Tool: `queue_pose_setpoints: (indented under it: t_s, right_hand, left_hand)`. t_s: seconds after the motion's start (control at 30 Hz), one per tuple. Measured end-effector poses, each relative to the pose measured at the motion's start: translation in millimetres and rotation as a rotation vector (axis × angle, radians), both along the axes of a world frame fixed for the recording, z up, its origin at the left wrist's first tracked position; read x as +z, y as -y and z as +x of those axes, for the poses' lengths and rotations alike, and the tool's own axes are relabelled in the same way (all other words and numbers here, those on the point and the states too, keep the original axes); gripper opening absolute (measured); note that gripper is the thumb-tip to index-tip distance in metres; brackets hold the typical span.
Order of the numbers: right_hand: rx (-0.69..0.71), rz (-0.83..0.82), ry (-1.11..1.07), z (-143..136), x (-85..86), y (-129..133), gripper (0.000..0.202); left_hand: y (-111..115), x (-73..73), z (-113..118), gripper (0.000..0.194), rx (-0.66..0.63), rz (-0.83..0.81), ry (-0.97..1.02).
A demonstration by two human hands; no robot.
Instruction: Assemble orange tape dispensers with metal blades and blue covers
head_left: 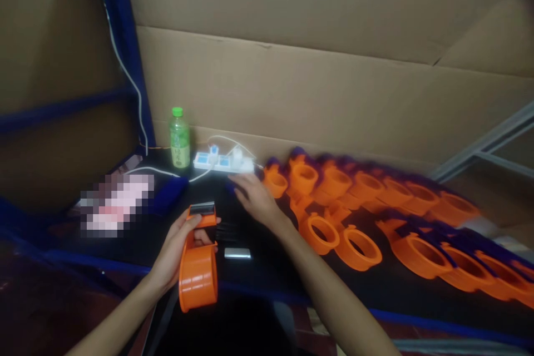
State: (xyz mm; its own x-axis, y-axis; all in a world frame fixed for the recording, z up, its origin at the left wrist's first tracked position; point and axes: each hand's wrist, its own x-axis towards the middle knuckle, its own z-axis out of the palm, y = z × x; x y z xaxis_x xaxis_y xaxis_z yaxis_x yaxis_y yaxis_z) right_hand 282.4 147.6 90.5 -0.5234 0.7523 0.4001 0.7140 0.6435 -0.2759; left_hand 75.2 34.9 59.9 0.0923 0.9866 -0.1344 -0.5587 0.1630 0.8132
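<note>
My left hand (179, 242) is closed around the neck of an orange tape dispenser (198, 278), held above the front of the dark table. A toothed cutter edge tops the dispenser, and its round hub hangs below my fingers. My right hand (258, 200) reaches over the table, just in front of the white power strip, with its fingers stretched out and apart. A small dark blue patch shows by its fingertips; I cannot tell what it is. Between the hands lie a shiny metal-looking strip (237, 253) and some thin dark strips (227, 232).
Several orange dispensers (359, 250) stand in rows along the right side of the table. At the back are a green-capped bottle (179, 142) and the power strip (202, 161) with white cables. A pixelated item (117, 206) lies left. Cardboard (312, 89) walls the rear.
</note>
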Motion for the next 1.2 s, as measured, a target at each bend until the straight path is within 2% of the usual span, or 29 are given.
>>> queue_pose_setpoints:
  t_s: [0.23,0.47,0.67,0.8,1.0,1.2]
  right_hand:
    - [-0.048,-0.048,0.147,3,-25.7,-12,0.043]
    - [-0.114,-0.044,0.098,-12,-34.3,-22,0.033]
    - [-0.13,-0.057,-0.103,-19,-33.7,-24,0.022]
    - [-0.128,-0.09,-0.278,-19,-30.0,-16,0.023]
    - [-0.007,-0.147,-0.458,-26,-15.1,11,0.023]
    - [0.12,-0.193,-0.484,-45,-10.0,38,0.017]
  left_hand:
    - [-1,2.9,-3,0.039,-0.01,-0.035,0.039]
    - [-5,1.8,-5,0.04,-0.005,-0.096,0.064]
    - [-7,1.5,-7,0.039,0.015,-0.136,0.097]
    - [-9,-1.9,-7,0.043,0.065,-0.131,0.103]
    - [-14,-8.2,-7,0.034,0.185,-0.04,0.109]
    - [-14,-7.4,-9,0.038,0.135,-0.111,0.132]
